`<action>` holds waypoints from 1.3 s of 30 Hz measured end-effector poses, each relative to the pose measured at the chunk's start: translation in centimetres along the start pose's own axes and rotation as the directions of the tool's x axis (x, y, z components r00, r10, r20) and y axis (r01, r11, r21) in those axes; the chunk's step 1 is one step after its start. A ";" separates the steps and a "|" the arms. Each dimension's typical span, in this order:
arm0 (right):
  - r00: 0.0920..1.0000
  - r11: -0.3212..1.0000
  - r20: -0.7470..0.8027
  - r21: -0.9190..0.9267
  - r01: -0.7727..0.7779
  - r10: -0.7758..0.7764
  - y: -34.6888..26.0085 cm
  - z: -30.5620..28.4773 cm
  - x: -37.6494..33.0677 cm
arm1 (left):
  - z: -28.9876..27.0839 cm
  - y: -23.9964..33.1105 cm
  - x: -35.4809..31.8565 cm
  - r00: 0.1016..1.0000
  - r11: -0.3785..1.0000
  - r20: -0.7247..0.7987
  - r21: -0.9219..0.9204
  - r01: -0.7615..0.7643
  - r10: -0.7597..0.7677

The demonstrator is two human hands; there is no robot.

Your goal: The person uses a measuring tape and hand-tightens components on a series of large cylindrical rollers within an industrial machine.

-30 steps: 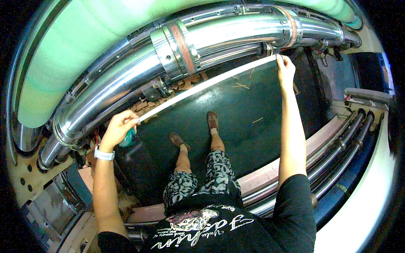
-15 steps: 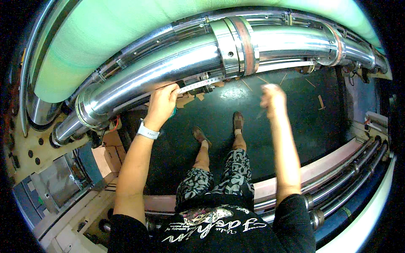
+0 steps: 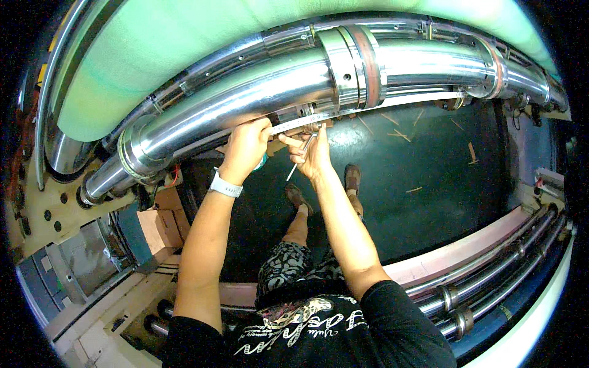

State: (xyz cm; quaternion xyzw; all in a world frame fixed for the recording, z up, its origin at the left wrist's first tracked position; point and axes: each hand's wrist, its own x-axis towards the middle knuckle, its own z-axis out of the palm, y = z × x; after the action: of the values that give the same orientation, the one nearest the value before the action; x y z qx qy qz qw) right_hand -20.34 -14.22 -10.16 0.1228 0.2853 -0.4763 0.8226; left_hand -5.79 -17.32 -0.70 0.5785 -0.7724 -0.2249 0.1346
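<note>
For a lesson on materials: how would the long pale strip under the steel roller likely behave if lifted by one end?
The strip looks thin and very long, so it would probably sag. It seems light: the left hand pinches it with fingertips. Flat, so unlikely to roll.

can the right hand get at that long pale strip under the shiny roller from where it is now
Probably yes: the right hand sits just under the long pale strip, beside the left hand already gripping it, with nothing between; it does hold a small metal tool.
</note>
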 end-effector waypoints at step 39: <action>0.998 0.998 0.017 0.043 0.053 -0.054 -5.5 -2.2 0.7 | -0.6 -0.2 0.2 0.991 0.997 0.110 0.013 0.071 -0.072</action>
State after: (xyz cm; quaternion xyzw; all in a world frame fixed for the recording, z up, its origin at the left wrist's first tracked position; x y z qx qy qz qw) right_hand -25.52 -16.48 -11.93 0.1281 0.2708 -0.5051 0.8094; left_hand -5.43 -17.62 -0.30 0.5932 -0.7583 -0.2578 0.0809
